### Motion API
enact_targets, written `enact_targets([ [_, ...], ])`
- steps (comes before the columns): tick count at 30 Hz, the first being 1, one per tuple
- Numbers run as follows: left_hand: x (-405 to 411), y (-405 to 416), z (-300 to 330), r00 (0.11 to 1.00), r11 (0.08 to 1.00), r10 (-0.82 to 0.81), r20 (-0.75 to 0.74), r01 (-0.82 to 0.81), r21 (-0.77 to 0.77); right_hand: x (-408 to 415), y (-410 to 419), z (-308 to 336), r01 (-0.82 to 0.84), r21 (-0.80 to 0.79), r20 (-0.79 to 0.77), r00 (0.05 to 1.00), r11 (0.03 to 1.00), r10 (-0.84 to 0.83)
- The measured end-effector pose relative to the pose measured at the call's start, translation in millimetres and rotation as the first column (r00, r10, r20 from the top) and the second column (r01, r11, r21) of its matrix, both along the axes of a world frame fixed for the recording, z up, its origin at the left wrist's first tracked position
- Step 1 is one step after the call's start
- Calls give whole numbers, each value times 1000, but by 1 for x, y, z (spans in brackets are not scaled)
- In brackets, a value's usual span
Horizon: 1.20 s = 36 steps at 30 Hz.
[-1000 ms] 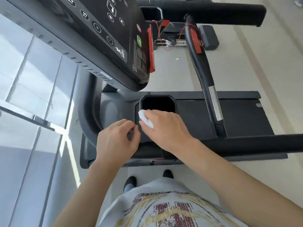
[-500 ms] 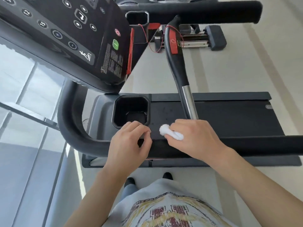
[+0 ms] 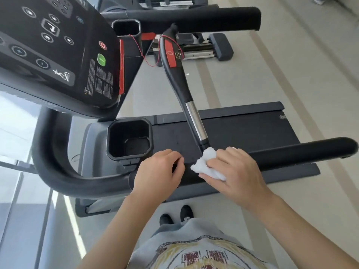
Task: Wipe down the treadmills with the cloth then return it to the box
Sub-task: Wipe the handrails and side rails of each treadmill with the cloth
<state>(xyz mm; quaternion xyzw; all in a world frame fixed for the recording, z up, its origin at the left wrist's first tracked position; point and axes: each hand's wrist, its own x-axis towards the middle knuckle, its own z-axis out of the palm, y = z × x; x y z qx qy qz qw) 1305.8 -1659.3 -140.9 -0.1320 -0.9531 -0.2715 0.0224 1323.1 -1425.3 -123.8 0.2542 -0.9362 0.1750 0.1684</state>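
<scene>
right hand (image 3: pixel 236 171): grips white cloth (image 3: pixel 206 165), pressed on treadmill handrail (image 3: pixel 291 154) at base of crossbar (image 3: pixel 192 117) | left hand (image 3: pixel 158 171): fingers curled over handrail beside cup holder (image 3: pixel 129 138), holding nothing else

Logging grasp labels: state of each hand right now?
Left hand: fingers curled, resting on the treadmill handrail, holding nothing.
Right hand: gripping the white cloth.
</scene>
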Motion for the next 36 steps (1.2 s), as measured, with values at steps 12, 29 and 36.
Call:
enact_targets([
  [12, -4, 3, 0, 995, 990, 103, 14, -104, 101, -85, -16, -13, -24, 10, -19, 1000, 1000, 24],
  [29, -34, 39, 7, 968, 970, 243, 59, -243, -2, -304, -98, 41, -63, -82, 23, 998, 995, 65],
  [36, -32, 41, 5, 953, 953, 302, 38, -301, -20, -317, -100, 41, -115, -26, -5, 993, 993, 115],
])
